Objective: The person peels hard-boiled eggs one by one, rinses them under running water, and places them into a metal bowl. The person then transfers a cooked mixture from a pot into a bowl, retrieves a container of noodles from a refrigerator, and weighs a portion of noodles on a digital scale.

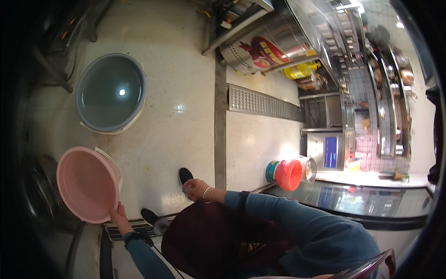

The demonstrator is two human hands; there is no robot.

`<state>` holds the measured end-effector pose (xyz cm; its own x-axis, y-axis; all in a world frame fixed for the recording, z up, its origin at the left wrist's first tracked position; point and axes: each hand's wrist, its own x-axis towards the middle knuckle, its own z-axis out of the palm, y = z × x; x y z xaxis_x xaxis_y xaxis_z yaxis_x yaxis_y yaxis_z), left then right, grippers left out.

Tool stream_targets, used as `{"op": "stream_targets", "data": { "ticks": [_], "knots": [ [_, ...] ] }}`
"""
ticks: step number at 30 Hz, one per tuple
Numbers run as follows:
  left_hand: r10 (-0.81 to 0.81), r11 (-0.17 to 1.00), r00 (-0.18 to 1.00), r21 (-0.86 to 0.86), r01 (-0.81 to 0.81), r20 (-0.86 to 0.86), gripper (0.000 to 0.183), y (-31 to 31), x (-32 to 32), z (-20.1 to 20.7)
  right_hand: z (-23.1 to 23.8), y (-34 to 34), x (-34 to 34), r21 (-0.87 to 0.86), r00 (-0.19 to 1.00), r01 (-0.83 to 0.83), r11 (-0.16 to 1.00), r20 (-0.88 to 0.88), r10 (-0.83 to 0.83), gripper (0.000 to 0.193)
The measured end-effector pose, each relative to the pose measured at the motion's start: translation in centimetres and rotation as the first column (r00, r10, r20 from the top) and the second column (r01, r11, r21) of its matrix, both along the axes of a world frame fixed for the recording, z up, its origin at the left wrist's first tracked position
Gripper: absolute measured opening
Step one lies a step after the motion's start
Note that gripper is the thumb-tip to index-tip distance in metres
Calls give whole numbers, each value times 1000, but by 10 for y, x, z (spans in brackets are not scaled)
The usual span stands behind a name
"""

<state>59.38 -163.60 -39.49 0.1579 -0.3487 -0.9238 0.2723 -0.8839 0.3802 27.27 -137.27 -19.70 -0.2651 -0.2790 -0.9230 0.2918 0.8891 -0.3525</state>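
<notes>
At the left, my left hand (pixel 119 217) has its fingers on the near rim of a round pink basin (pixel 88 190) and grips it there. Nothing shows inside the basin. A white edge curves out from beneath its right side; what it belongs to is mostly hidden. My right hand (pixel 197 189), with a bracelet at the wrist, is curled closed in front of my body, above one dark shoe (pixel 185 176). Something small and greyish shows at its fingertips, too small to name. Farther off, a grey-blue tub (pixel 111 92) of water stands on the floor.
A metal drain grate (pixel 265 103) crosses the pale floor (pixel 172 74). Under a steel table lie a printed sack (pixel 265 53) and a yellow bottle (pixel 302 69). A red bucket (pixel 289 175) stands at right, near a glass-topped counter (pixel 362 201). Metal legs stand at far left.
</notes>
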Motion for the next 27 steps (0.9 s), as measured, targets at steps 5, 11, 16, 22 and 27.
{"op": "stream_targets", "data": {
  "ticks": [5,11,16,22,27],
  "knots": [
    [191,951,964,-207,-228,-185,63,9,31,19,-1,33,58,-84,993,120,989,-10,-121,28],
    [258,959,937,-54,-278,-237,66,-45,91,-51,5,98,135,-5,955,280,960,-98,-279,27],
    [-239,891,437,-17,453,-867,25,-70,136,-82,24,116,197,10,950,298,954,-99,-296,27],
    [-162,962,867,-270,33,-472,13,-2,89,59,43,106,243,-138,900,430,892,-8,-435,28],
    [108,851,759,-335,-405,-642,23,-40,13,154,59,114,273,-231,789,614,755,217,-575,27]
  ]
}}
